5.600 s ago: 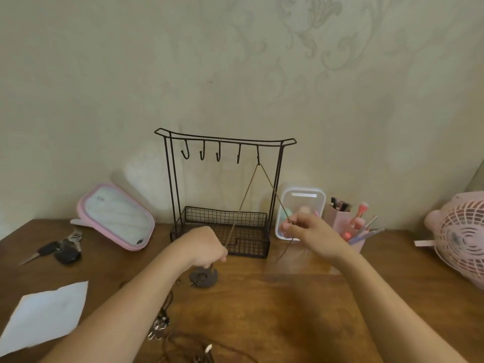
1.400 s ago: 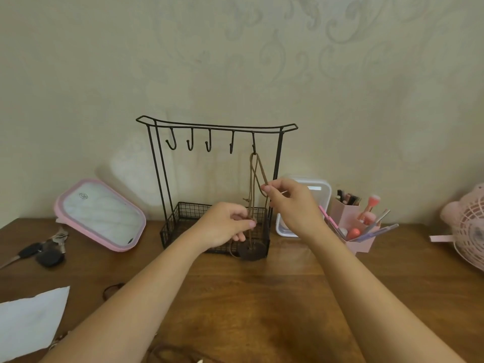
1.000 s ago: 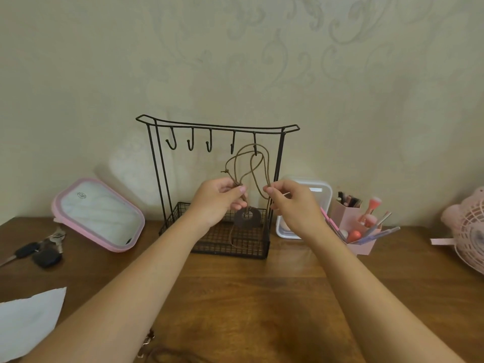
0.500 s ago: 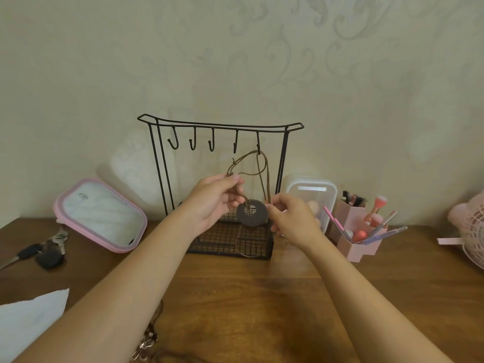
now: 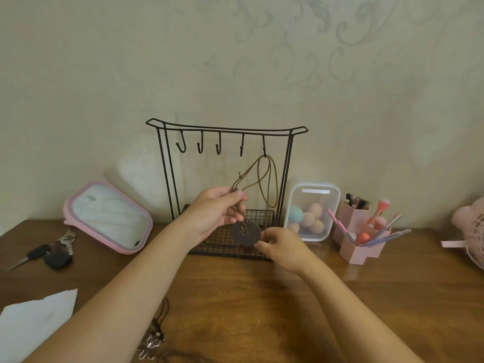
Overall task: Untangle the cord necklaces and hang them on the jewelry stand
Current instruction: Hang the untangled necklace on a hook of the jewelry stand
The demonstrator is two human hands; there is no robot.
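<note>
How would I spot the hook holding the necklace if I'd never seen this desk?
Find the black wire stand against the wall. Five hooks hang from it; take the rightmost hook. It alone carries a brown cord; the others are bare.

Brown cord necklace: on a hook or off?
On. Its cord loops over the rightmost hook of the jewelry stand; the left hand pinches the cord and the right hand pinches it beside the disc pendant.
</note>
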